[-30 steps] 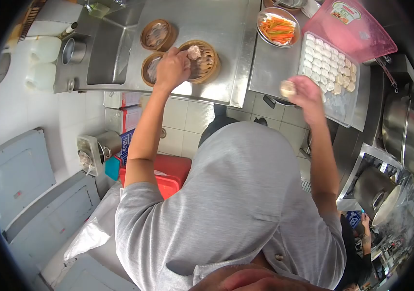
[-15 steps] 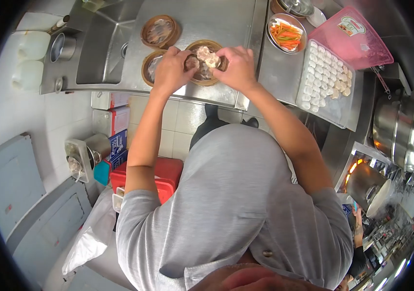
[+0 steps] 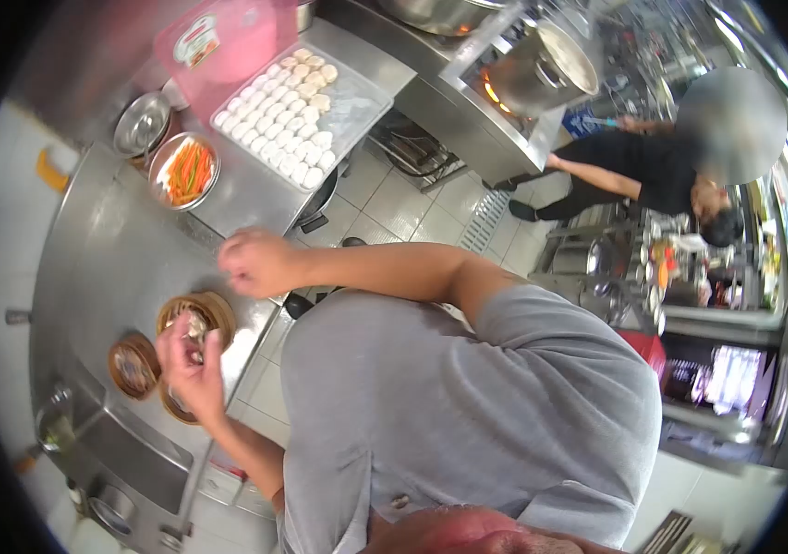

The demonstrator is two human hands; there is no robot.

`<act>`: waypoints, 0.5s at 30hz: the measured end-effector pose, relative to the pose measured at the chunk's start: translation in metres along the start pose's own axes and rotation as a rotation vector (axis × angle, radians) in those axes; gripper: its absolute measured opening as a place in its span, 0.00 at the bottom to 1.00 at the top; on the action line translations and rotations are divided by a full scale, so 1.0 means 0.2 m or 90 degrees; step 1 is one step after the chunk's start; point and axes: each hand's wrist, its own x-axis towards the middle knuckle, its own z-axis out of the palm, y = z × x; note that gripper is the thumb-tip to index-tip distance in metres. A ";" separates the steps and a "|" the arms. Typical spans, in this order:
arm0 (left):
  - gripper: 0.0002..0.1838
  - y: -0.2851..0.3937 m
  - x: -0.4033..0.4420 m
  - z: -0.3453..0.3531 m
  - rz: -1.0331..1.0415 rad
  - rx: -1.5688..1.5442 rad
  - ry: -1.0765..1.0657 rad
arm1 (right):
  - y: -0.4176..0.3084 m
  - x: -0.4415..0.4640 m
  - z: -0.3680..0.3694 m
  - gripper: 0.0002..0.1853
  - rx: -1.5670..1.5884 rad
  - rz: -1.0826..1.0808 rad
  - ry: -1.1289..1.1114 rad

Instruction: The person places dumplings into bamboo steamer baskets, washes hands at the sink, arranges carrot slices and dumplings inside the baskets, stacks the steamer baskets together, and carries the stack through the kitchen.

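Note:
My left hand (image 3: 193, 362) is over a round bamboo steamer (image 3: 220, 312), its thumb and fingers apart. Pale dumplings (image 3: 195, 325) show inside the steamer beside its fingertips, though the hand covers part of them. To the right of that, my right hand (image 3: 257, 262) hangs above the steel counter's edge, away from the steamer. Its fingers are curled and smeared by motion, so whether anything is in them is hidden. A second bamboo steamer (image 3: 120, 371) stands to the left, and a third (image 3: 175, 408) is partly covered by my left hand and wrist.
A clear tray (image 3: 357, 129) holds rows of white dumplings, against a pink lid (image 3: 260, 42). Next to it are a bowl of carrot strips (image 3: 189, 174) and a metal bowl (image 3: 143, 123). A pot (image 3: 546, 72) sits over flames. A sink (image 3: 149, 462) lies front left. A co-worker (image 3: 662, 175) stands at right.
The view has swung round toward the stove, and a co-worker has come into sight. My right hand has left the steamer and the dumplings it was touching; my left hand stays at the steamer.

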 end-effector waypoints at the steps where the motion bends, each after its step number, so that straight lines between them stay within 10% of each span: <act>1: 0.26 0.07 0.04 0.09 0.025 -0.043 -0.036 | 0.07 -0.12 -0.06 0.15 -0.032 0.036 0.025; 5: 0.26 0.06 0.15 0.31 0.107 -0.099 -0.194 | 0.21 -0.75 -0.24 0.29 0.049 0.225 0.167; 8: 0.25 0.07 0.20 0.40 0.088 -0.108 -0.269 | 0.37 -1.30 -0.27 0.13 -0.003 0.572 0.218; 11: 0.26 0.07 0.20 0.47 0.087 -0.104 -0.255 | 0.57 -1.99 -0.12 0.13 -0.058 0.569 0.407; 15: 0.26 0.15 0.11 0.52 0.081 -0.088 -0.226 | 0.64 -2.61 -0.15 0.21 0.112 1.029 0.094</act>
